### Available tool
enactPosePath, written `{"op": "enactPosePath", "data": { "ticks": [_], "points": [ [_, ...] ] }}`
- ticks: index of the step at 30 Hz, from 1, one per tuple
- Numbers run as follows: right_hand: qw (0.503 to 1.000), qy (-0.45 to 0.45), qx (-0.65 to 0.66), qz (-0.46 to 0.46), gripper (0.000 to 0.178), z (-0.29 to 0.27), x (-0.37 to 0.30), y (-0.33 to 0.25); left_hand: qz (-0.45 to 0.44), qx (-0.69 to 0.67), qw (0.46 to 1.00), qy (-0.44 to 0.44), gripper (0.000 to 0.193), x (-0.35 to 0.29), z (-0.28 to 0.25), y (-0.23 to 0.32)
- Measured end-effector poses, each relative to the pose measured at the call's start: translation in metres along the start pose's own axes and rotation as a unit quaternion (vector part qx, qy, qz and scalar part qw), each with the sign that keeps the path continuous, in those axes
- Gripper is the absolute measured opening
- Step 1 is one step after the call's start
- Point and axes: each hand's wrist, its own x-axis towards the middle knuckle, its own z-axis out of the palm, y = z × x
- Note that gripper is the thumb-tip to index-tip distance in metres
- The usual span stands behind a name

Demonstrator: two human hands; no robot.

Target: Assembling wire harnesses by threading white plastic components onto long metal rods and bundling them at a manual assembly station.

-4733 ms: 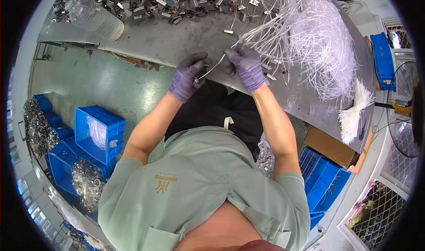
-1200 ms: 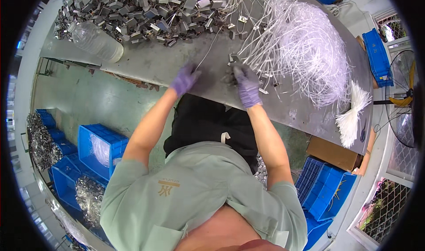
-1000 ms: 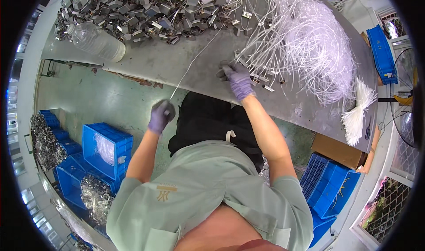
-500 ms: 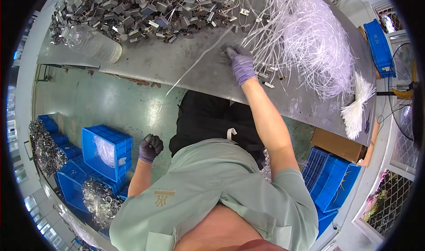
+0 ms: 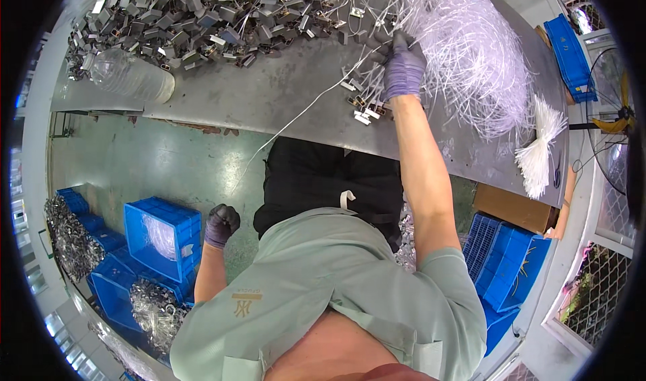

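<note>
My left hand (image 5: 223, 225), in a dark-palmed purple glove, is closed in a fist low over the floor at the left. A thin white cord (image 5: 296, 117) runs from its fingers up across the table edge toward my right hand. My right hand (image 5: 404, 61), gloved alike, is closed round white wires at the near side of a big tangled heap of white strands (image 5: 471, 58). Just left of its wrist, small metal connector ends (image 5: 363, 108) of wires lie on the grey table (image 5: 269, 88). The fingertips are partly lost among the strands.
A pile of small grey metal boxes (image 5: 202, 18) covers the table's far left, beside a clear plastic bottle (image 5: 131, 77). A tied white wire bundle (image 5: 540, 149) lies at the right edge. Blue crates (image 5: 163, 236) stand on the floor left; a cardboard box (image 5: 511, 208) is at right.
My right hand has moved right and away from me, into the wire heap. The connector ends left of its wrist now show more. My left hand has hardly moved.
</note>
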Motion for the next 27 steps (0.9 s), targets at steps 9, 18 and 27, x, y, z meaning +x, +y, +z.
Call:
{"op": "enactPosePath", "data": {
  "ticks": [9,18,27],
  "points": [
    [0.999,0.028,0.042,-0.014,0.026,-0.005,-0.009,0.004,0.013,-0.025,1.000,0.010,0.039,0.003,0.006,0.006],
    [0.977,-0.130,0.069,0.156,0.027,0.000,-0.025,0.007,0.032,0.075,0.996,-0.033,0.039,0.025,0.052,0.018],
    [0.930,-0.170,-0.304,0.117,0.029,-0.003,-0.041,0.005,0.005,0.268,0.959,0.094,0.038,0.051,0.116,0.034]
  ]
}}
